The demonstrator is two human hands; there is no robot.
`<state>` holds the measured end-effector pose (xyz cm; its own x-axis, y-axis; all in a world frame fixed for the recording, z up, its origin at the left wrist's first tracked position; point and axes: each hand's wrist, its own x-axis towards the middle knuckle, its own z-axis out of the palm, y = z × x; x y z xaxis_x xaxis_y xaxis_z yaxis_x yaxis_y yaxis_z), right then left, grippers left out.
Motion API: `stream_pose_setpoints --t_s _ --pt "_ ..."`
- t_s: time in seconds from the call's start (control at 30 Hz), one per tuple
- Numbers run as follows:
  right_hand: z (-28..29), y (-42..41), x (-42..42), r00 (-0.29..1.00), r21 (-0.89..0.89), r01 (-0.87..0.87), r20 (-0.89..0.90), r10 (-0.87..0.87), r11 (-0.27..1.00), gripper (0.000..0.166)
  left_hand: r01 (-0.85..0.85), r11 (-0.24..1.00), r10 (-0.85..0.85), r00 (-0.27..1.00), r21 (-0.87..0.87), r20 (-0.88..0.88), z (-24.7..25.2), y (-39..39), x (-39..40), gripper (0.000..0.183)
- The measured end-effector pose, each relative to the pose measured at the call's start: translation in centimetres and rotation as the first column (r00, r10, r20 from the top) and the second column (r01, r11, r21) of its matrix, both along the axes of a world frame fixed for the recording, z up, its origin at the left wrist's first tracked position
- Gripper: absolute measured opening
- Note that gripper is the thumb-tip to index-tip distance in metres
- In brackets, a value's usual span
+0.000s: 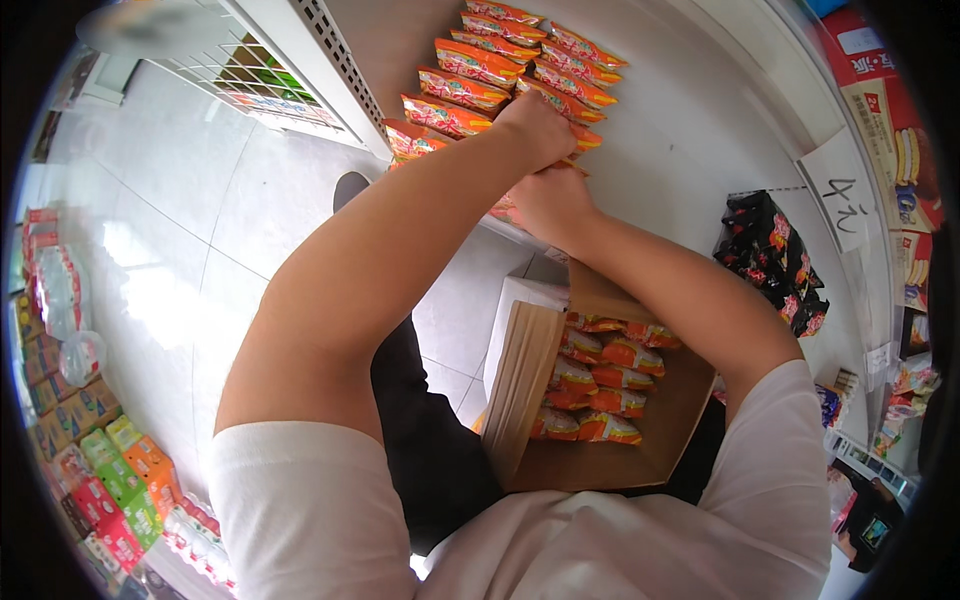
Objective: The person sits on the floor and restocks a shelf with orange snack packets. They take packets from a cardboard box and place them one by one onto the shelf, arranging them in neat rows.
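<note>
Orange snack packets (480, 63) stand in two rows on a white shelf (645, 150). My left hand (536, 131) is among the packets near the front of the right row, its fingers bent down and partly hidden. Just below it, my right hand (555, 202) is at the shelf's front edge, touching or very near orange packets; its fingers are mostly hidden, so its hold cannot be told. An open cardboard box (525, 390) lies before my body under my right forearm, with more orange packets (619, 377) stacked inside.
Black snack packets (772, 262) lie on the shelf at right, near a handwritten price card (836, 191). A white wire-mesh rack side (277, 82) rises at upper left. Drink packs and cartons (124, 480) stand on the tiled floor at lower left. A white box (514, 315) is beside the cardboard box.
</note>
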<state>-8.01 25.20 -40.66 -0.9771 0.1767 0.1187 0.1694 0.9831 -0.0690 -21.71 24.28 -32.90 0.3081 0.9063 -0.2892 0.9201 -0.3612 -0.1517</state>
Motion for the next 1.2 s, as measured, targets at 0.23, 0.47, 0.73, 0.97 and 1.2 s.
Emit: stream_pose_setpoints --t_s 0.23,0.47,0.73,0.97,1.2 --pt "0.0 -0.3 -0.6 0.999 0.285 -0.028 -0.032 0.039 0.958 0.036 -0.068 0.995 0.074 0.994 -0.072 0.084 0.8 0.0 -1.0 0.017" --pt "5.2 0.2 1.2 0.973 0.104 0.109 0.194 -0.127 0.989 0.042 -0.197 0.98 0.199 0.95 -0.035 0.241 3.1 -0.2 -1.9 0.021" --pt "16.2 0.2 11.9 0.959 0.027 0.277 0.05 -0.278 0.96 0.019 -0.149 0.988 0.152 0.979 -0.03 0.139 10.0 -4.7 -0.7 0.024" --pt "22.8 -5.9 23.3 0.973 -0.021 0.224 0.061 -0.222 0.974 0.017 0.001 0.999 -0.014 0.953 0.044 0.303 14.3 -11.8 7.2 0.02" --pt "22.1 -8.6 28.0 0.926 -0.181 0.33 0.254 -0.28 0.927 0.022 0.125 0.987 -0.1 0.969 -0.099 0.228 11.2 -15.2 16.3 0.014"
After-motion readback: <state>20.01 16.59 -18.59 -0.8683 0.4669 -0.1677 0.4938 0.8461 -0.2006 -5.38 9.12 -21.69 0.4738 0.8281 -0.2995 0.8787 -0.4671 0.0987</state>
